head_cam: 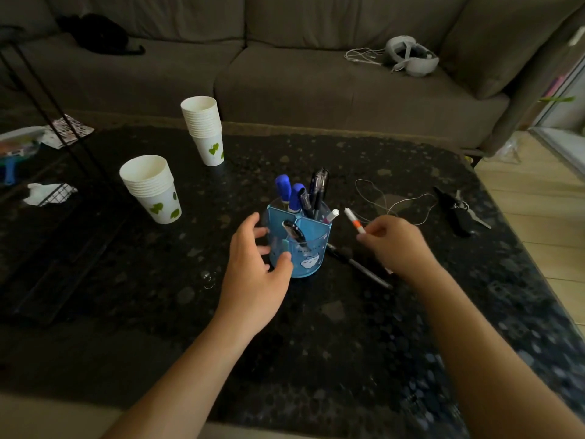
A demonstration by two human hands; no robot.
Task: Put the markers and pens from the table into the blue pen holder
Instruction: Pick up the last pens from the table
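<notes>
Cups (151, 187) stand stacked at the table's (348, 343) left, a second stack (204, 128) just beyond. Nearer the middle, the left hand (253, 264) lies half-open against the blue pen holder (300, 245), thumb and fingertips touching its wall without closing round it. The holder stands upright near the table's centre, already holding blue markers (289, 193) and dark pens (318, 188). A black pen (357, 264) lies on the table beside it. The right hand (395, 242) pinches a white marker with an orange band (355, 220), tilted beside the holder's rim.

Left hand (256, 255) spread, fingers curled loosely apart — right hand (395, 245) raised, fingers pinched together.
</notes>
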